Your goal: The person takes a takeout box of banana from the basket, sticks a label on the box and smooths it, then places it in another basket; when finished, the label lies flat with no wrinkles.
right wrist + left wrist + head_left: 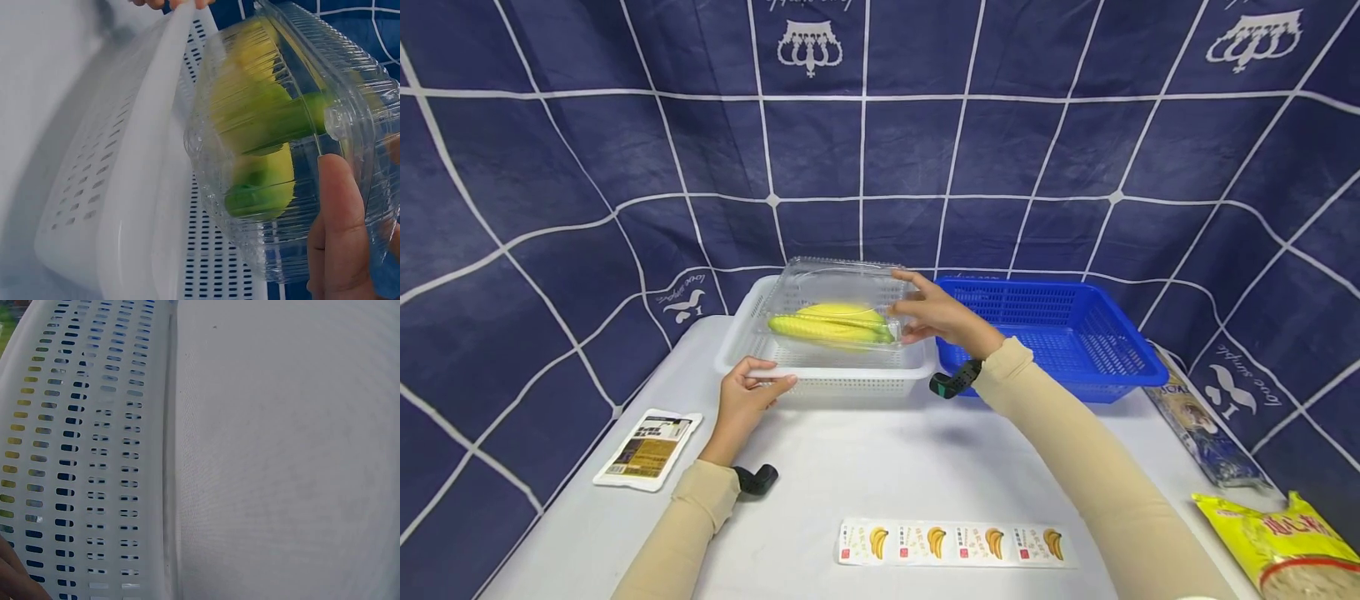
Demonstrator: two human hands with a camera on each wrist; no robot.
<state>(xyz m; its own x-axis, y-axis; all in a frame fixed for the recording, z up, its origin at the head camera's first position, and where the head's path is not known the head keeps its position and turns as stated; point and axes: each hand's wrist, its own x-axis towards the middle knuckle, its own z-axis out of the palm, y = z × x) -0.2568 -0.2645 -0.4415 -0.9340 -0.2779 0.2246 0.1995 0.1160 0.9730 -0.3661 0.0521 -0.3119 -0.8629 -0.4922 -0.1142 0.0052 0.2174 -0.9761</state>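
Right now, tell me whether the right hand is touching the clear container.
Touching. The right wrist view shows it: the right hand has its thumb against the side of the clear container, with no gap between.

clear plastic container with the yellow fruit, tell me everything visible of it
The container looks like thin, glossy, see-through plastic, with ribbed walls and a rimmed seam between two halves; it seems closed. Yellow fruit with green ends shows inside. It is tilted over the white basket, the right hand gripping its right side. Whether it touches the basket is unclear.
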